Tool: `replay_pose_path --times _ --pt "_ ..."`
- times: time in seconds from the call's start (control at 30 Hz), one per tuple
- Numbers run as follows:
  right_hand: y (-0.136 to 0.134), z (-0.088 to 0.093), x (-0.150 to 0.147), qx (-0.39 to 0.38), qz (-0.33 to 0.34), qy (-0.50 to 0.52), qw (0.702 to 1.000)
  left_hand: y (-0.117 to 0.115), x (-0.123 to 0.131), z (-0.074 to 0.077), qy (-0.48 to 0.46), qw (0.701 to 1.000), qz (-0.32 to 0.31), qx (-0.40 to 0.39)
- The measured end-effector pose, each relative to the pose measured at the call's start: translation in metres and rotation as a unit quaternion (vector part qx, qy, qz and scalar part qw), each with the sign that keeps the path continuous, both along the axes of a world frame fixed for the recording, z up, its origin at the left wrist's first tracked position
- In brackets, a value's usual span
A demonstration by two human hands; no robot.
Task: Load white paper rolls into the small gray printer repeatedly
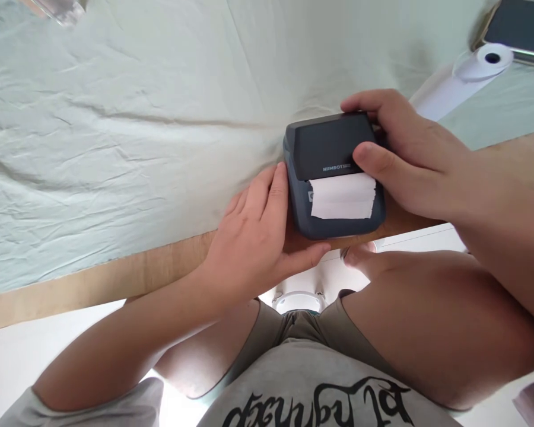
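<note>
Two hands on one small dark label printer (331, 155), which sits right at the near edge of the surface (115, 279), half on the bare wood and half against the pale green cloth (115, 118); a short strip of white paper (343, 197) pokes out of the slot below the lid, its end a little ragged on the right.

Left hand (258, 237) lies flat at the printer's left wall, fingers straight and close together, thumb stretched along under the near edge; that reads as a brace more than a grip. Right hand (409, 160) is draped over the far right corner, fingers curled round the back edge and thumb pressing on the lid just above the paper; that one holds the printer firmly.

My read: the lid is being pressed down over a freshly fed strip, with the left hand stopping the body sliding off the edge. A next move calls for even pressure across the lid, the paper lying straight in the slot, and the printer steadied, since it sits so close to the drop.

Well apart at the upper right lies a white paper roll (465, 77), and beyond it a dark flat device (523, 26); neither is touched.
</note>
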State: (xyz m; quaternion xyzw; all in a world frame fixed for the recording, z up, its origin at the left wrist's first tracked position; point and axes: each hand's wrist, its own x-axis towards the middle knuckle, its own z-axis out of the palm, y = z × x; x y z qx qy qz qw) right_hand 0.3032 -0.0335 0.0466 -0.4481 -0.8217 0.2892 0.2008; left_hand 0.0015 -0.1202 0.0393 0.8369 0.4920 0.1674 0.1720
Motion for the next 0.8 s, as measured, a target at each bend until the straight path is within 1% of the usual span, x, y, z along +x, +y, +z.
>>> replay_pose_path --times 0.13,0.3,0.4,0.57,0.67,0.73,0.8 --pt "-0.002 -0.001 0.005 -0.03 0.024 0.007 0.999 0.003 0.002 0.003 0.001 1.0 0.015 -0.023" --pt "-0.002 -0.001 0.007 -0.025 0.069 0.031 0.997 0.003 0.004 0.008 0.005 0.998 0.053 -0.027" --pt "-0.001 0.0 0.01 -0.026 0.088 0.03 0.995 0.004 0.004 0.01 0.0 0.997 0.063 -0.032" --pt "0.0 0.0 0.01 -0.031 0.047 0.029 0.998 0.004 0.004 0.007 -0.015 0.999 0.048 -0.006" --pt "0.002 -0.002 0.011 -0.024 0.062 0.023 0.998 0.005 0.006 0.007 -0.021 0.999 0.04 -0.005" --pt "0.002 -0.002 0.014 -0.042 0.07 0.027 0.996 0.005 0.009 0.008 -0.016 0.998 0.052 -0.013" --pt "0.002 0.0 0.016 -0.064 0.046 0.036 0.996 0.006 0.011 0.01 -0.006 0.997 0.067 -0.022"
